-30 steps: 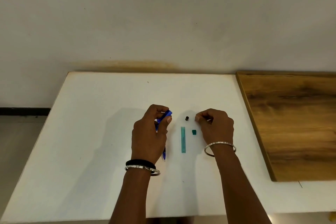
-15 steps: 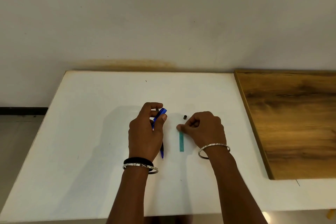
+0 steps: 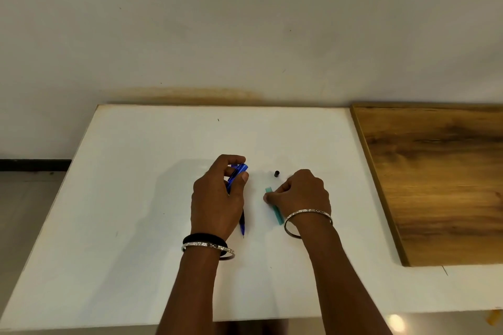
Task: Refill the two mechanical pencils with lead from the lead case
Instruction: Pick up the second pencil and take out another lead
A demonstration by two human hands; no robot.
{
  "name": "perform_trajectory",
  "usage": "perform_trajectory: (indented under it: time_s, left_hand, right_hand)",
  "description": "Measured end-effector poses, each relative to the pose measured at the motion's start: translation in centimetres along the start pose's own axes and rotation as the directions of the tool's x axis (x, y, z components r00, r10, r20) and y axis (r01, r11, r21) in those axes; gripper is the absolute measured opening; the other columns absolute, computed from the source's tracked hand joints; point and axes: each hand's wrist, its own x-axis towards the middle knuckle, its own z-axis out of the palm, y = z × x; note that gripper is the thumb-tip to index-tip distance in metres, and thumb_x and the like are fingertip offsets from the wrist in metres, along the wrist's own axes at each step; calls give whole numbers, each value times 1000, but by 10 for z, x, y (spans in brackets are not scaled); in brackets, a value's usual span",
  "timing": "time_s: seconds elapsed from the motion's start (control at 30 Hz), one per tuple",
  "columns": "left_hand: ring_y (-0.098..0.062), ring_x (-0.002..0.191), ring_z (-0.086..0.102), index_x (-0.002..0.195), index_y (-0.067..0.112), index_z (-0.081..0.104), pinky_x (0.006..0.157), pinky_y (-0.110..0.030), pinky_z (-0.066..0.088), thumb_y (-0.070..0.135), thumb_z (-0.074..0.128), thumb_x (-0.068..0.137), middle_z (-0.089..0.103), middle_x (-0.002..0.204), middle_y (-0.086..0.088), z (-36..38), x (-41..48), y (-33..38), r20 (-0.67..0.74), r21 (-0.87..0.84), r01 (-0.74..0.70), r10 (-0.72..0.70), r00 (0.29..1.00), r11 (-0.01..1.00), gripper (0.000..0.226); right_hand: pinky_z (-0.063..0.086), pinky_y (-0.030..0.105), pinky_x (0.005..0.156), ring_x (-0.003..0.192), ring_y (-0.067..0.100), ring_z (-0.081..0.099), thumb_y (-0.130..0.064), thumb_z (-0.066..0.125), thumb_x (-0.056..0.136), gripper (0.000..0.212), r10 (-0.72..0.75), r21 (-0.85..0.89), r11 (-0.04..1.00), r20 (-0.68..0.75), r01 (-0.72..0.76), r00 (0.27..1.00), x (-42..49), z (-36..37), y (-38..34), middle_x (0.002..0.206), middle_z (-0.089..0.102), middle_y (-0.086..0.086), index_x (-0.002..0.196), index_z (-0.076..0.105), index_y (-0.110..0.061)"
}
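The left hand (image 3: 216, 198) grips a blue pencil (image 3: 237, 171), its tip (image 3: 242, 234) pointing toward the person. The right hand (image 3: 300, 193) pinches a teal lead case (image 3: 275, 207) lying on the white table (image 3: 136, 198). A small black cap (image 3: 276, 173) sits just beyond it.

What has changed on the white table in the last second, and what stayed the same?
The right hand moved from beside the black cap onto the teal lead case, took hold of it and turned it askew. The small teal piece beside the case is now out of sight. The left hand still holds the blue pencil, and the cap has not moved.
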Motion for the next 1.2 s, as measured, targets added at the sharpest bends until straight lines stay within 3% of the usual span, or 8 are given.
perform_trajectory:
  time_s: [0.3, 0.6, 0.7, 0.83, 0.97, 1.03, 1.13, 1.2]
  left_hand:
    - [-17, 78, 60, 121, 32, 56, 75, -34, 55, 27, 62, 91, 66, 105, 2, 1, -2, 2, 34, 1, 5, -5, 999, 1000, 31]
    - [-6, 72, 59, 117, 35, 57, 68, -29, 53, 28, 62, 90, 64, 99, 8, 3, -1, -2, 50, 20, -1, 0, 999, 1000, 29]
    - [-6, 74, 59, 118, 35, 56, 71, -32, 55, 28, 62, 90, 64, 100, 7, 3, 0, -3, 49, 23, 2, -4, 999, 1000, 29]
    - [-13, 67, 61, 119, 36, 51, 68, -30, 53, 24, 60, 92, 65, 98, 6, 2, -1, -1, 50, -36, -24, 25, 998, 999, 31]
    - [-16, 65, 64, 107, 29, 55, 58, -12, 49, 16, 51, 96, 65, 98, 5, 1, 0, 4, 70, -135, -32, 42, 997, 990, 17]
    - [-14, 71, 61, 98, 25, 65, 61, -10, 49, 15, 51, 97, 67, 98, 8, 0, -1, 6, 82, -185, -40, 55, 995, 982, 17]
    - [-14, 89, 61, 100, 25, 72, 83, -30, 54, 29, 63, 90, 68, 103, 9, 2, -2, 8, 158, -232, 45, -8, 987, 972, 15]
    - [-14, 88, 60, 98, 27, 73, 82, -23, 51, 38, 66, 85, 67, 100, 8, 4, -2, 9, 174, -198, 46, -11, 985, 979, 18]
  right_hand:
    - [47, 26, 61, 63, 12, 58, -47, 82, 61, 36, -56, 23, 998, -3, 56, 998, 1, 2, 1, 58, 53, -13, 76, 70, -17]
    - [42, 25, 63, 79, 22, 66, -41, 75, 68, 34, -215, -56, 976, -73, 211, 974, -6, 0, -5, 83, 70, 1, 88, 71, -13]
    - [48, 26, 63, 74, 20, 66, -37, 74, 69, 29, -239, -30, 971, -58, 238, 969, -6, -2, -7, 76, 70, 2, 80, 71, -9]
    - [45, 17, 49, 48, 4, 58, -28, 74, 70, 19, -235, 298, 922, -77, 247, 969, -3, -16, -5, 50, 63, -6, 55, 68, -18]
    - [42, 20, 45, 46, 10, 56, -14, 70, 81, 13, -227, 709, 688, 5, 157, 974, -2, -27, -5, 53, 65, -1, 68, 73, -12]
    - [39, 20, 43, 50, 14, 58, -11, 68, 85, 13, -234, 815, 568, 25, 115, 972, -3, -29, -7, 59, 68, 5, 73, 72, -8]
    - [40, 21, 42, 54, 17, 64, -8, 65, 87, 11, -237, 882, 464, 36, 80, 971, -3, -30, -9, 70, 72, 13, 81, 72, -2]
    - [41, 21, 41, 54, 18, 65, -6, 65, 88, 11, -241, 902, 425, 35, 73, 970, -3, -31, -9, 73, 73, 16, 83, 70, 2]
